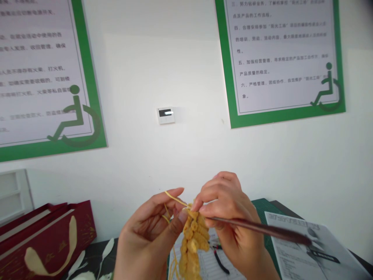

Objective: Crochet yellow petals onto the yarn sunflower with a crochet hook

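My left hand (151, 233) pinches the top edge of a yellow crochet piece (192, 245), which hangs down in thick, bumpy rows. Yellow yarn (175, 197) runs over the raised left index finger to the top of the piece. In my right hand (230, 210) is a crochet hook with a dark brown handle (262, 227) pointing to the lower right. The hook's tip is hidden by the fingers at the work. Both hands meet at the piece's upper edge.
Below lie a printed sheet (305, 245), a green cutting mat (269, 243) and a dark-handled tool (220, 262). A dark red gift bag (58, 241) stands at the left beside white leaf-shaped pieces (107, 249). Green-framed posters (282, 58) and a small wall panel (166, 115) are behind.
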Available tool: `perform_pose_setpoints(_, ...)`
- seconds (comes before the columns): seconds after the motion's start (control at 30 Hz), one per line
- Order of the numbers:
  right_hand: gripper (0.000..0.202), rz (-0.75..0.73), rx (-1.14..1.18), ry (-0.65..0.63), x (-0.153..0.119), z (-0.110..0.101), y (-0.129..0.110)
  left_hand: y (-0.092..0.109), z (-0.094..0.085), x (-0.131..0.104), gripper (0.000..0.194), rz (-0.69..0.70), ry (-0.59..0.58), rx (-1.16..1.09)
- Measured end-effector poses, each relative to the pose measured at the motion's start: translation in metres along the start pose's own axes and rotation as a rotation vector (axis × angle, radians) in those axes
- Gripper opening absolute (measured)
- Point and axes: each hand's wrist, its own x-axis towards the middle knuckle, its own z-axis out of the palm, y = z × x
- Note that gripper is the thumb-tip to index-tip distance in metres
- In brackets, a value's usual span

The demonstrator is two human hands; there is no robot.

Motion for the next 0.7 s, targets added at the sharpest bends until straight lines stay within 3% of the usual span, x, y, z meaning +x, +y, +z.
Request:
perform_pose_setpoints(0.07,0.013,-0.025,-0.121,-0.039,0.001,-0.001,-0.004,0.0,0.001,-0.001,0.029,0.014,0.007,-0.008)
perform_pose_setpoints(0.23,0.012,-0.061,-0.162,0.041,-0.003,0.003,-0.003,0.001,0.006,-0.003,0.034,0.037,0.068,-0.099)
perform_pose_setpoints(0.33,0.013,-0.001,-0.042,0.106,-0.005,0.012,0.009,-0.002,0.004,0.001,0.041,-0.006,0.103,-0.164)
perform_pose_setpoints(0.53,0.008,0.093,0.385,0.321,-0.017,0.046,0.028,-0.008,-0.006,0.011,0.041,-0.284,0.019,-0.315)
perform_pose_setpoints(0.63,0.014,0.011,0.143,0.403,-0.023,0.054,0.025,-0.008,-0.004,0.011,0.037,-0.303,0.016,-0.319)
perform_pose_setpoints(0.7,0.026,-0.063,-0.119,0.409,-0.024,0.053,0.019,-0.009,-0.002,0.008,0.04,-0.22,0.012,-0.279)
